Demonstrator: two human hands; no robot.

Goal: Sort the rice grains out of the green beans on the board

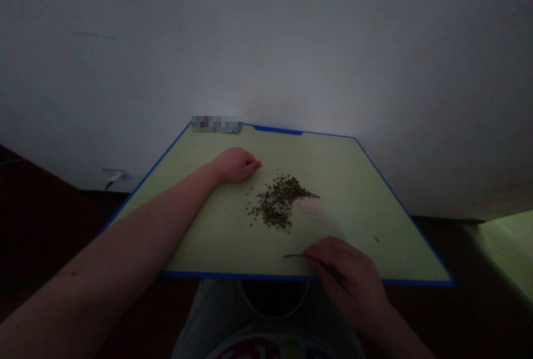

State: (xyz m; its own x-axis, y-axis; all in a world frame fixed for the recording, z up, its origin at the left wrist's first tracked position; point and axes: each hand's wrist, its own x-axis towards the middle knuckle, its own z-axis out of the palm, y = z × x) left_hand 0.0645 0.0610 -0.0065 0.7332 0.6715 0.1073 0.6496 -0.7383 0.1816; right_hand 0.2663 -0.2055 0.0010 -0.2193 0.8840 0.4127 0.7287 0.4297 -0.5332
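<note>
On the far-left side of the board my left hand (237, 165) rests with its fingers curled into a loose fist and its thumb side toward a pile of small dark green beans (280, 202). Against the pile's right edge lies a patch of small pale grains (311, 208), some mixed among the beans. Close to the front edge, my right hand (347, 273) pinches a slim metal tool (293, 255) between thumb and fingers. Its thin end points left, just above the tabletop; dim light hides its exact kind.
The light-wood tabletop (375, 181) has a blue rim and stands against a pale wall (291, 42). A blurred-out item (216, 124) sits at the back left corner. A small brown sliver (376, 239) lies at right. Below the front edge is a dark round container (273, 297).
</note>
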